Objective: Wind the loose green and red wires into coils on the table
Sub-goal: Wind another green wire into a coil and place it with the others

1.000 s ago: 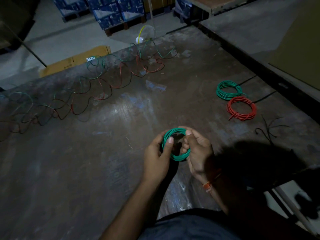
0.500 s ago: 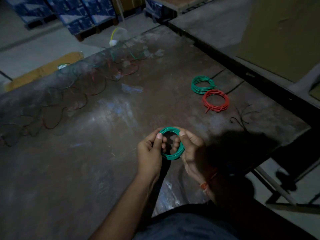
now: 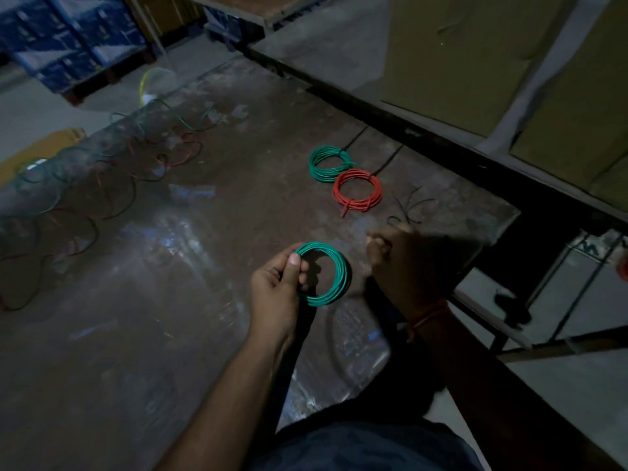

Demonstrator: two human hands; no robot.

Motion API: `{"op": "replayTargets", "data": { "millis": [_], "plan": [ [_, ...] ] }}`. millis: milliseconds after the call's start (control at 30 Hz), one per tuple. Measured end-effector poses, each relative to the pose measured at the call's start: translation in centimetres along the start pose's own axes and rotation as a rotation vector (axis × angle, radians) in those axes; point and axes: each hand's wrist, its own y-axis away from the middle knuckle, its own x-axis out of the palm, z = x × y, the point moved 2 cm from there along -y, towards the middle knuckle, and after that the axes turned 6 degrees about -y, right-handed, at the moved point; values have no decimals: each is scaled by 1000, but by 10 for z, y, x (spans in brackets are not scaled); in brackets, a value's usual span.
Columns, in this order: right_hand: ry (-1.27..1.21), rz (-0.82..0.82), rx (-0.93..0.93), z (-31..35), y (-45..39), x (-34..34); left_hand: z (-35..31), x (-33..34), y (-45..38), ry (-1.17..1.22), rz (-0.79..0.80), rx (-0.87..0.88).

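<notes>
At far left our tangled loose green and red wires (image 3: 112,178) sprawl over the worn dark table (image 3: 170,334), awaiting winding. Our left hand (image 3: 277,294) pinches the freshly wound green wire coil (image 3: 334,273) by its near rim, likely so it cannot spring apart. Our right hand (image 3: 397,266), curled and blurred, reaches toward thin black ties (image 3: 409,209); whether it grips anything we cannot tell. Beyond lie a finished green coil (image 3: 328,163) and red coil (image 3: 356,191), touching.

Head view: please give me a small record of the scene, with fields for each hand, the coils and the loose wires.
left hand: pinches the green coil in hand, held above the table
right hand: apart from that coil, fingers curled; blurred, contents unclear
finished coils: green coil on table beside red coil
loose wires: green and red, spread at the table's far left
</notes>
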Motion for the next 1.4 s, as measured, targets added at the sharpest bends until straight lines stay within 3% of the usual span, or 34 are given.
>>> {"op": "replayTargets", "data": {
  "millis": [233, 433, 600, 700, 767, 933, 1000, 1167, 1400],
  "plan": [
    [306, -148, -290, -15, -38, 1, -2, 10, 6, 24, 9, -48],
    [565, 96, -198, -17, -39, 20, -7, 5, 7, 30, -13, -49],
    [513, 144, -213, -18, -33, 24, -7, 1, 7, 47, -24, -54],
    [376, 157, -108, -8, -25, 23, -7, -3, 7, 31, -16, -44],
    [226, 159, -144, 1, -14, 25, -8, -7, 7, 30, -20, -42],
    [-54, 412, -71, 29, 10, 33, -7, -21, 4, 56, -64, -36],
    [-130, 413, -24, 32, 13, 31, -8, -27, 4, 61, -78, -28],
    [-13, 152, -92, 17, 1, 17, -7, -45, 4, 11, -116, -7],
    [205, 364, -360, 3, -3, 51, -7, -54, 10, 14, -163, -14]
  ]
}}
